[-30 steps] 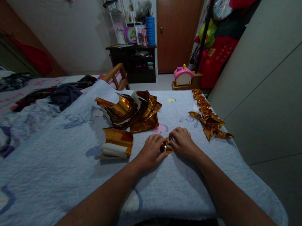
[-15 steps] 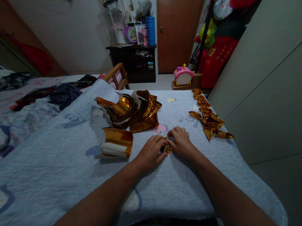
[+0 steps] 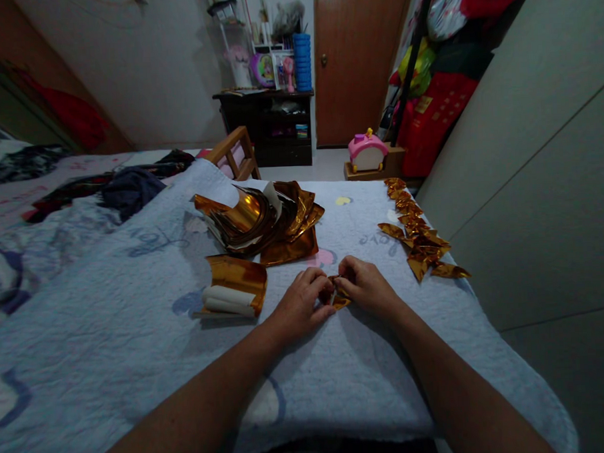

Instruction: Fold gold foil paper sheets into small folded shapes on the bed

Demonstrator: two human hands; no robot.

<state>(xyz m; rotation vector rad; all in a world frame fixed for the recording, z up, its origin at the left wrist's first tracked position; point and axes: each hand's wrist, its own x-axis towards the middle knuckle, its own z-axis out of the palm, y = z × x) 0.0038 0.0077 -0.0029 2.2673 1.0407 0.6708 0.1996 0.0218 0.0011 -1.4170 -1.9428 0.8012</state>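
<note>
Between my two hands is a small piece of gold foil paper point(image 3: 341, 299), partly folded and mostly covered by fingers. My left hand point(image 3: 305, 300) grips its left side, thumb low and fingers curled over the top. On the other side my right hand point(image 3: 367, 284) pinches the upper right edge. Left of my hands lies a curled stack of gold foil sheets point(image 3: 238, 276) with pale backs. Behind it a larger fanned pile of gold sheets point(image 3: 286, 217) rests on the quilt. Folded gold foil pieces point(image 3: 423, 244) form a row at the right.
A light blue quilt point(image 3: 152, 366) covers the surface under everything. Dark clothes point(image 3: 133, 192) lie at the far left. A pale cabinet point(image 3: 540, 176) borders the right side. Beyond the far edge stand a pink toy point(image 3: 367, 151) and a dark shelf unit point(image 3: 280, 130).
My right hand has shifted slightly right and its fingers have changed position on the foil paper. More of the gold shows between the hands. The piles have not moved.
</note>
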